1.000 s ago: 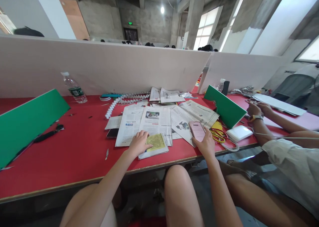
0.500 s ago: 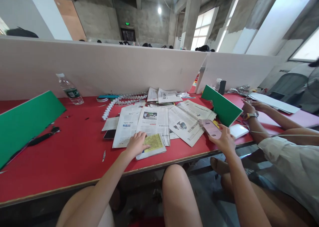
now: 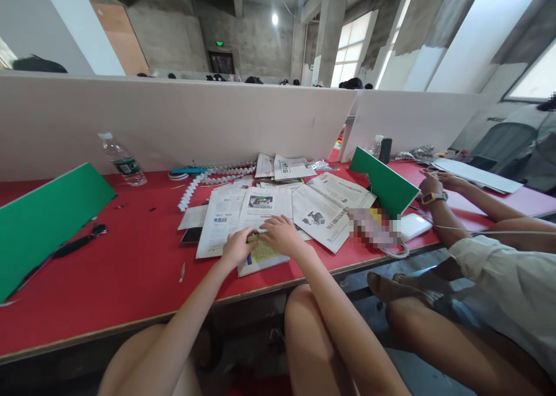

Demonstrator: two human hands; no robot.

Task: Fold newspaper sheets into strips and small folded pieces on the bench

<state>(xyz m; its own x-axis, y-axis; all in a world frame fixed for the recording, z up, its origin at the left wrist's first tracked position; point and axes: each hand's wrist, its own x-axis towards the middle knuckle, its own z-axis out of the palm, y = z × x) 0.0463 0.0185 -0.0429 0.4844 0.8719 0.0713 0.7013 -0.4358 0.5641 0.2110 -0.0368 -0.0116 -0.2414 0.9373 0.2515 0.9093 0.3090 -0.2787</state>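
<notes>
A folded newspaper (image 3: 270, 259) with a yellow printed panel lies near the table's front edge. My left hand (image 3: 237, 248) pinches its upper left edge, where the paper is lifted or curled. From the right, my right hand (image 3: 282, 234) has its fingers closed at the same upper edge, close to the left fingertips. My fingers hide part of that edge. Behind the hands spread more newspaper sheets (image 3: 264, 202), and another opened newspaper (image 3: 315, 213) is to the right. A blurred pinkish phone (image 3: 369, 225) rests on the table beyond it.
Green boards (image 3: 56, 216) (image 3: 384, 182) stand left and right on the red table (image 3: 139, 257). A water bottle (image 3: 124, 161) leans by the white partition (image 3: 208, 118). A folded white paper chain (image 3: 191, 190) lies behind. A co-worker's hands (image 3: 438, 183) are at right, near a white device (image 3: 414, 227).
My right hand has let go of the phone and moved left to the folded newspaper. My left hand has closed on the paper's upper edge, which is now raised.
</notes>
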